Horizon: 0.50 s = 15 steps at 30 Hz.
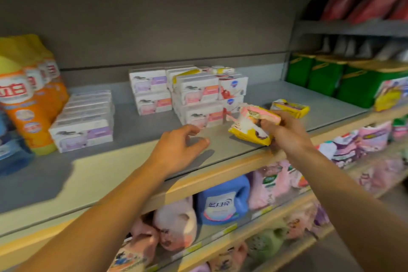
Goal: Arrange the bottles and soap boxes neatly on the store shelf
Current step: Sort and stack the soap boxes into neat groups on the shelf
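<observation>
While the white boxes (194, 95) already stand stacked mid-shelf and a row (85, 117) lies in line beside the orange bottles (33, 104), you are not finished — a yellow pack (290, 108) lies loose to the right. Your right hand (284, 132) grips two soap packs (251, 126) just above the shelf (132, 161) front, their long axis running left-right and tilted, the left end nearer the stack. Your left hand (178, 148) hovers near the stack, fingers loosely curled, holding nothing.
</observation>
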Motion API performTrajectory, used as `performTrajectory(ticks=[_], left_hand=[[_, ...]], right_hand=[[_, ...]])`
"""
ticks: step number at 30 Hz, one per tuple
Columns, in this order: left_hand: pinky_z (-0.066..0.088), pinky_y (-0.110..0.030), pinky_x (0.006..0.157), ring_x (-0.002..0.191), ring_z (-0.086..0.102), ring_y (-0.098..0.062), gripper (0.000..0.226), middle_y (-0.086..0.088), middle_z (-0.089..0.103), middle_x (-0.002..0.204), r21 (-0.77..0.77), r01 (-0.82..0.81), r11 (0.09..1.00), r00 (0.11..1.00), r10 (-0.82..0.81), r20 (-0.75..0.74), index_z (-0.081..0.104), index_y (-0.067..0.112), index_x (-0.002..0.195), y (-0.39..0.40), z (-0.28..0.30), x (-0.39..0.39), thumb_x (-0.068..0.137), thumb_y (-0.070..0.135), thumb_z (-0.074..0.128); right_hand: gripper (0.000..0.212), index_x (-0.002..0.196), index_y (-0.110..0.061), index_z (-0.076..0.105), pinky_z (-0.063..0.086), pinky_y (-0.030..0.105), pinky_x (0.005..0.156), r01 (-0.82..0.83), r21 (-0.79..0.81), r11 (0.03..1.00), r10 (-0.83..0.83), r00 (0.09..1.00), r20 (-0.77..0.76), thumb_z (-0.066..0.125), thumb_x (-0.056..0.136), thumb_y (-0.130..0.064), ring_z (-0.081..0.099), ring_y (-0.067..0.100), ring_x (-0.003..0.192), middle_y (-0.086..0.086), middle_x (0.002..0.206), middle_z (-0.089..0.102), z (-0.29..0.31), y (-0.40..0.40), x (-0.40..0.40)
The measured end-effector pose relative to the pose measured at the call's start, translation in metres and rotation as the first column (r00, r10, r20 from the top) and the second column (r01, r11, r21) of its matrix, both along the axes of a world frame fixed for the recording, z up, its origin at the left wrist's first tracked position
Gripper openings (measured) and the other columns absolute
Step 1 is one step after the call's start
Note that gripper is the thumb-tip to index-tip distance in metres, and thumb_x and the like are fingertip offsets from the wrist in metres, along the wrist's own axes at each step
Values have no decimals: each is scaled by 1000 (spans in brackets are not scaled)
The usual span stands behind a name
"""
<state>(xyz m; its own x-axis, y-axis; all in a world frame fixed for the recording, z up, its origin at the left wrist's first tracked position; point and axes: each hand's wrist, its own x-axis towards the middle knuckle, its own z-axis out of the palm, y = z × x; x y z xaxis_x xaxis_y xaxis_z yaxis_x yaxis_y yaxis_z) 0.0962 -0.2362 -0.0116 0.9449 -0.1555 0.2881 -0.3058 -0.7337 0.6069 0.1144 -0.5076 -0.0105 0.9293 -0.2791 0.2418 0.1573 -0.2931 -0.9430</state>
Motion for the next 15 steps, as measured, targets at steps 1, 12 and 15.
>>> performTrajectory(ticks=[1,12,15], left_hand=[[43,-26,95,116,60,-15,49,5,65,127,95,-1,996,1000,1,8,62,25,126,-6,-1,2,86,53,63],[43,-30,98,120,51,-18,50,8,62,129,356,14,934,995,-50,91,61,25,126,-17,-16,7,89,57,56],[43,-30,97,121,51,-17,48,9,62,129,354,5,935,995,-41,95,61,27,125,-17,-17,8,88,57,57]], right_hand=[[10,92,-32,65,50,35,75,58,-66,996,-60,998,-14,70,84,-30,64,20,84,-1,97,72,-1,-17,8],[47,115,-23,69,45,44,97,264,-707,657,-227,963,149,58,83,-55,53,40,110,13,120,61,-10,-79,41],[44,119,-29,67,42,44,99,195,-831,521,-171,978,121,58,83,-51,51,34,114,3,125,62,-19,-80,39]])
